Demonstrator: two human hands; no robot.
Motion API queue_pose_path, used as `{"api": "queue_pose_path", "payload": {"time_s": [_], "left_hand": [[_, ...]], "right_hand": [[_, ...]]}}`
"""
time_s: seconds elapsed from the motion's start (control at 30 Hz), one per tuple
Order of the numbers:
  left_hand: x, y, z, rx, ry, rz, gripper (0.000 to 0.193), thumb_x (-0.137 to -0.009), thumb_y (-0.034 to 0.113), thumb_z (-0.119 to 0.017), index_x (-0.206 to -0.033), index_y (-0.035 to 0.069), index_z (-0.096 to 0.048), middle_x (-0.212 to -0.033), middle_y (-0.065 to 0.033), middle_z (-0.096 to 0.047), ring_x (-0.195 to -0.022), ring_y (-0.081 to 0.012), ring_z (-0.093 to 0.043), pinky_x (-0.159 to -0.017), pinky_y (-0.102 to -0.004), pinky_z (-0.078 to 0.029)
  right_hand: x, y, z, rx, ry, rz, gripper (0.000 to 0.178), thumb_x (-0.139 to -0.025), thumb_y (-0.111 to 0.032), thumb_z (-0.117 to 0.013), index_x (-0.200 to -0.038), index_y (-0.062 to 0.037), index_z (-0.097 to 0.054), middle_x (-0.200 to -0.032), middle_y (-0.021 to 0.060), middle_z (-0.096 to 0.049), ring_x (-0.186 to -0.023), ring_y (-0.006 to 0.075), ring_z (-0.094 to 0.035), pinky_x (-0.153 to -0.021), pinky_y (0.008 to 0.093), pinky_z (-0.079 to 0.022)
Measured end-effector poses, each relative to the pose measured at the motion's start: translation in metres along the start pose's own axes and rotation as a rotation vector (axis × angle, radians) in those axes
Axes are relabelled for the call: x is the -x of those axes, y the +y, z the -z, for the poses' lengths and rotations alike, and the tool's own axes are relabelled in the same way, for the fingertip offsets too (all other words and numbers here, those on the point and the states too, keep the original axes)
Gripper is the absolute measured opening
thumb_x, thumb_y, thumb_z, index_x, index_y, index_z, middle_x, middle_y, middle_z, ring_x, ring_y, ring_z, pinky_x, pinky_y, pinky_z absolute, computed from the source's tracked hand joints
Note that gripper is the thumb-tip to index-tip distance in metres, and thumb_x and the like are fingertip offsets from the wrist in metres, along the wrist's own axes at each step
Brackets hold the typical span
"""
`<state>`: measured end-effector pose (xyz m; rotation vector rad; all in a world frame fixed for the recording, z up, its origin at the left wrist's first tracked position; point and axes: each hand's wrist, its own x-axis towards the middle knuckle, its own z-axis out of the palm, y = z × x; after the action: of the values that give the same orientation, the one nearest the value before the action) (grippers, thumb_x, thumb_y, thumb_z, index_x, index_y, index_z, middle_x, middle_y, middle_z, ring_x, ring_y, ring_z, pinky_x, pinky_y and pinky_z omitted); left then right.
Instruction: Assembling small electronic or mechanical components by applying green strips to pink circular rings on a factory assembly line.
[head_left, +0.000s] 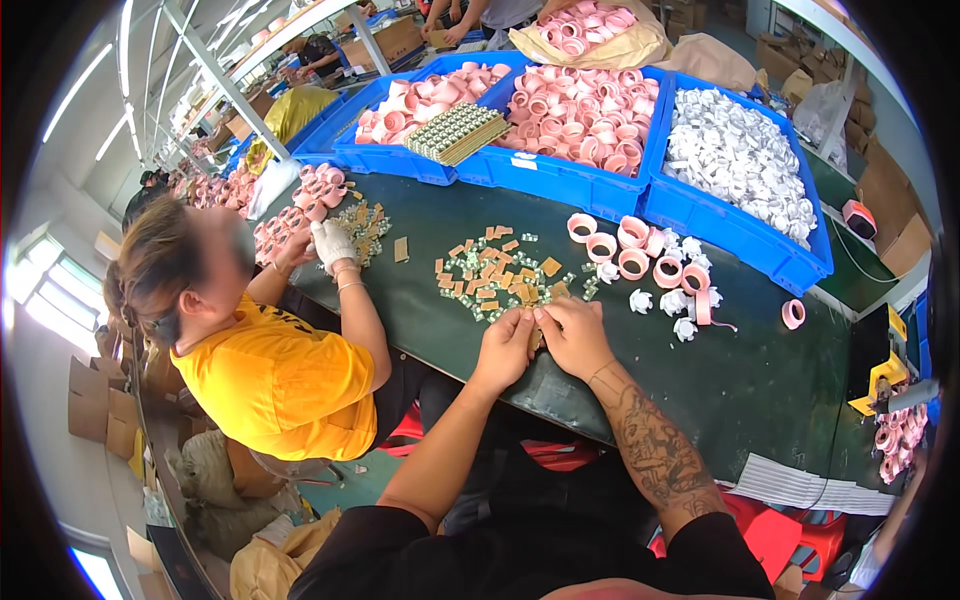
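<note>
My left hand [505,348] and my right hand [574,338] meet over the near edge of the dark green table. Their fingers pinch a small tan circuit board [536,341], mostly hidden between the fingertips. Just beyond lies a loose heap of small circuit boards [490,273], some tan side up, others green and white. To the right of my hands stand several pink plastic rings [633,263], with white plastic parts [641,300] scattered among them.
Blue bins [570,178] of pink rings and white parts line the far side, with a stack of board panels [457,134] on one rim. A co-worker in a yellow shirt [280,370] sits close at left. Stacked white sheets [800,485] lie at the near right.
</note>
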<state>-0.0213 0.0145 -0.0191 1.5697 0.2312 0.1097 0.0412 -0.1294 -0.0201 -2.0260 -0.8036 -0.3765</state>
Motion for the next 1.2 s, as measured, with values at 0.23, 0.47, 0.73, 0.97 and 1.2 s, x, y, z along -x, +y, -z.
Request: {"api": "queue_pose_path", "payload": {"time_s": [0.23,0.47,0.73,0.97,1.2], "left_hand": [[-0.003,0.000,0.000,0.007,0.067,0.025,0.029,-0.110,0.025,-0.056,-0.107,0.001,-0.072,-0.068,0.0010,-0.061,-0.054,-0.0059,-0.051,-0.051,-0.0236,-0.042],[-0.004,0.006,0.000,0.083,0.064,0.101,0.026,-0.108,0.022,-0.058,-0.103,0.001,-0.073,-0.067,0.0021,-0.059,-0.056,-0.0058,-0.051,-0.052,-0.0230,-0.040],[-0.003,0.006,-0.002,0.099,0.078,0.050,0.027,-0.107,0.025,-0.058,-0.091,0.005,-0.068,-0.065,0.0019,-0.056,-0.048,-0.0052,-0.046,-0.043,-0.0210,-0.033],[-0.005,0.006,-0.008,0.099,0.171,0.062,0.028,-0.107,0.024,-0.058,-0.090,0.004,-0.067,-0.062,0.0019,-0.055,-0.046,-0.0057,-0.046,-0.043,-0.0217,-0.034],[-0.009,0.003,-0.011,0.176,0.229,0.028,0.035,-0.110,0.030,-0.055,-0.119,-0.002,-0.067,-0.064,0.0022,-0.054,-0.048,-0.0058,-0.045,-0.043,-0.0220,-0.033]], "right_hand": [[-0.005,-0.012,0.005,0.057,0.037,0.053,0.017,-0.095,-0.021,-0.067,-0.084,-0.0098,-0.073,-0.077,0.0038,-0.064,-0.078,0.0259,-0.060,-0.079,0.0411,-0.037],[-0.006,-0.009,0.003,0.145,0.134,0.153,0.016,-0.092,-0.019,-0.069,-0.080,-0.0097,-0.071,-0.072,0.0035,-0.060,-0.076,0.0256,-0.059,-0.077,0.0420,-0.038],[-0.006,-0.010,0.001,0.161,0.190,0.213,0.015,-0.092,-0.018,-0.069,-0.080,-0.0098,-0.069,-0.074,0.0037,-0.059,-0.076,0.0263,-0.058,-0.078,0.0425,-0.039],[-0.005,-0.008,0.004,0.188,0.132,0.104,0.013,-0.091,-0.021,-0.069,-0.084,-0.0117,-0.073,-0.077,0.0031,-0.065,-0.079,0.0250,-0.062,-0.080,0.0429,-0.038],[-0.004,0.000,0.010,0.179,0.102,-0.063,0.021,-0.090,-0.028,-0.073,-0.100,-0.0105,-0.079,-0.081,0.0026,-0.070,-0.081,0.0244,-0.065,-0.080,0.0424,-0.038]]}}
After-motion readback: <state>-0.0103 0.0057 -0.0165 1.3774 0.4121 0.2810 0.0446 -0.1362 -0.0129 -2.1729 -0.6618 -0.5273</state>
